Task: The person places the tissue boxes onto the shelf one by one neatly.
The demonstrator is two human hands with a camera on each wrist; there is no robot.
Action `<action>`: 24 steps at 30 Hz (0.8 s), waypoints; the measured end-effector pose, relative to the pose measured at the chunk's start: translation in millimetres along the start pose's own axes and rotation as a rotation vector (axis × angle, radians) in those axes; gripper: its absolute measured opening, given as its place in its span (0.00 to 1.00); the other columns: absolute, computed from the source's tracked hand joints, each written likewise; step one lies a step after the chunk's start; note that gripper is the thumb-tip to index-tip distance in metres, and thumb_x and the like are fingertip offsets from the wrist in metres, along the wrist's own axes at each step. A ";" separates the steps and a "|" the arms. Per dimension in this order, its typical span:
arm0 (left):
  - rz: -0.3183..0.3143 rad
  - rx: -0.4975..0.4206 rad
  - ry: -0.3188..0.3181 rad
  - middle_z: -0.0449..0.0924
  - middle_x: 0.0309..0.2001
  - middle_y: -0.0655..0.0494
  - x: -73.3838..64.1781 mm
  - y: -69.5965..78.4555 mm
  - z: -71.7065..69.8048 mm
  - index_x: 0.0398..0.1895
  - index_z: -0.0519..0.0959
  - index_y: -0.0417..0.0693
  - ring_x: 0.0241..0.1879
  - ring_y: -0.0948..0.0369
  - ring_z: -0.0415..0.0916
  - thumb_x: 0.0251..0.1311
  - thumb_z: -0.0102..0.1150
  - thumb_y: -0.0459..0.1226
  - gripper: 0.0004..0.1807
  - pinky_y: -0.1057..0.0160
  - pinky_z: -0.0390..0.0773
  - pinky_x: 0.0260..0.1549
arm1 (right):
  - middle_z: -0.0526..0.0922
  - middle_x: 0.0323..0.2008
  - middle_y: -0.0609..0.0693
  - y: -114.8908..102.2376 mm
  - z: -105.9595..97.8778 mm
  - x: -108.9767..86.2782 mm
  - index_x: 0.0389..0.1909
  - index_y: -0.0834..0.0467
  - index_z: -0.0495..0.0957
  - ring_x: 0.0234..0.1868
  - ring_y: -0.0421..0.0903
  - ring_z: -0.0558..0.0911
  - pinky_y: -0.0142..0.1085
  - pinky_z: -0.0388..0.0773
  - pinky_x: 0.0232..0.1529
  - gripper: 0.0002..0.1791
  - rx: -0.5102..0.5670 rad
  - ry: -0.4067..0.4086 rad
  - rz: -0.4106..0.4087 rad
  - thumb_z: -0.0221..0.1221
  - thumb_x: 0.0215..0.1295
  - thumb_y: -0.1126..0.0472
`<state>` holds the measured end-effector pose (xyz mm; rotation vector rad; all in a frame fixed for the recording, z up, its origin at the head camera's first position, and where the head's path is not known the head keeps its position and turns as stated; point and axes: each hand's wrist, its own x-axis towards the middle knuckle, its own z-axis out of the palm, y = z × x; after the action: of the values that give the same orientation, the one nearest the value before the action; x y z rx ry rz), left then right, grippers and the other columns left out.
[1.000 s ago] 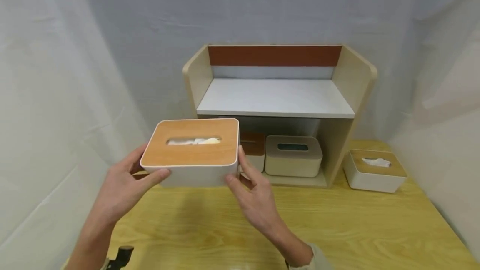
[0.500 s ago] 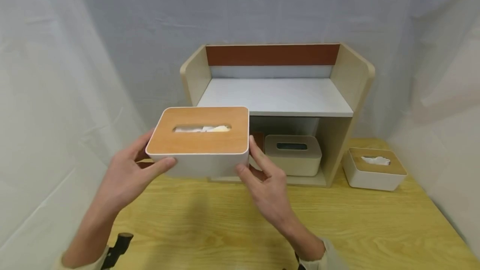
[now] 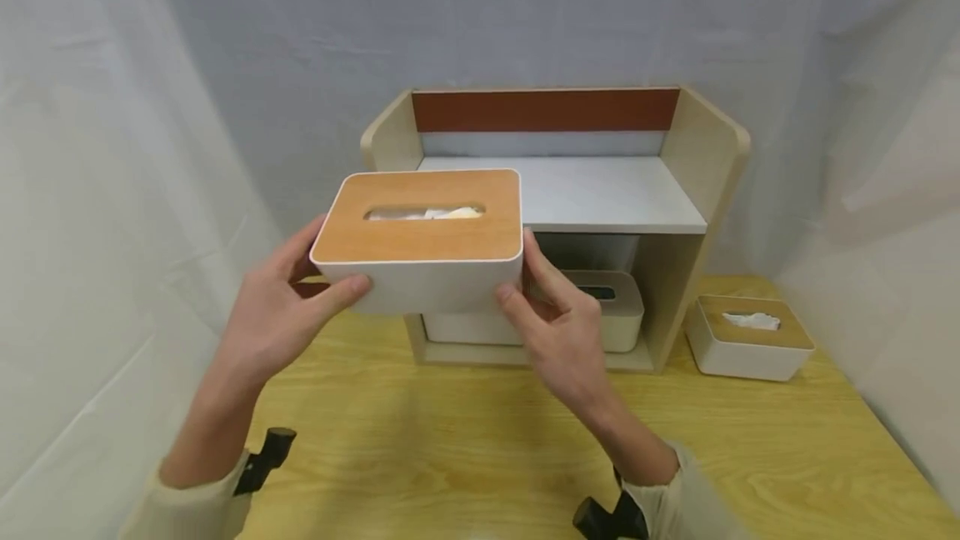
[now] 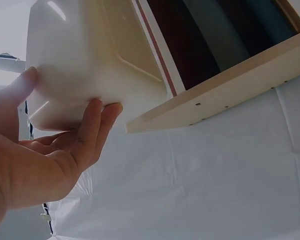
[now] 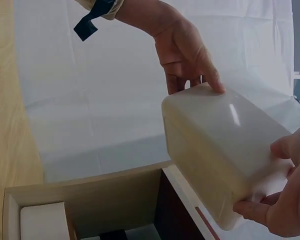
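A white tissue box with an orange-brown wooden lid is held up in the air, white tissue showing in its slot. My left hand grips its left end, thumb on the front face. At the right end my right hand grips it, with the thumb on the front and fingers along the side. Behind it stands a two-level shelf unit; the box overlaps the front left of its white upper board in the head view. Both wrist views show the box's pale underside with fingertips against it.
In the shelf's lower bay sit a cream tissue box and a white box, partly hidden. Another wood-lidded tissue box stands on the wooden table right of the shelf. White sheeting hangs around.
Both hands have raised the tissue box and carried it to the right, from in front of the lower bay to the height of the upper board. The other boxes have stayed put.
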<state>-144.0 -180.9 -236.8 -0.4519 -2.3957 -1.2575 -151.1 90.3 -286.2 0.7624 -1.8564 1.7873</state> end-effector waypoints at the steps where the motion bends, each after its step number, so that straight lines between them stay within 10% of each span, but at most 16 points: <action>1: 0.014 0.000 0.002 0.79 0.59 0.46 1.6 0.8 -0.8 0.75 0.63 0.61 0.43 0.68 0.81 0.60 0.69 0.40 0.39 0.73 0.80 0.38 | 0.63 0.72 0.52 -0.5 -0.9 2.7 0.73 0.61 0.60 0.69 0.48 0.69 0.38 0.76 0.56 0.33 0.003 0.000 -0.008 0.59 0.69 0.68; 12: 0.126 -0.084 0.051 0.79 0.57 0.48 33.6 -5.6 14.3 0.74 0.65 0.59 0.48 0.63 0.79 0.63 0.65 0.35 0.36 0.70 0.80 0.43 | 0.69 0.69 0.45 3.9 -22.1 39.4 0.72 0.56 0.64 0.67 0.41 0.71 0.37 0.74 0.60 0.32 -0.033 0.029 0.002 0.62 0.68 0.64; 24: 0.138 -0.144 -0.061 0.74 0.62 0.43 56.5 -19.8 25.2 0.78 0.56 0.59 0.56 0.50 0.76 0.70 0.56 0.35 0.36 0.71 0.79 0.44 | 0.68 0.70 0.46 21.0 -28.6 54.5 0.71 0.58 0.64 0.68 0.40 0.70 0.42 0.71 0.64 0.32 -0.040 0.035 -0.006 0.62 0.68 0.64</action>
<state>-207.1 -165.2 -236.5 -0.6949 -2.2878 -1.3763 -207.2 114.6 -264.2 0.7164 -1.8592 1.7440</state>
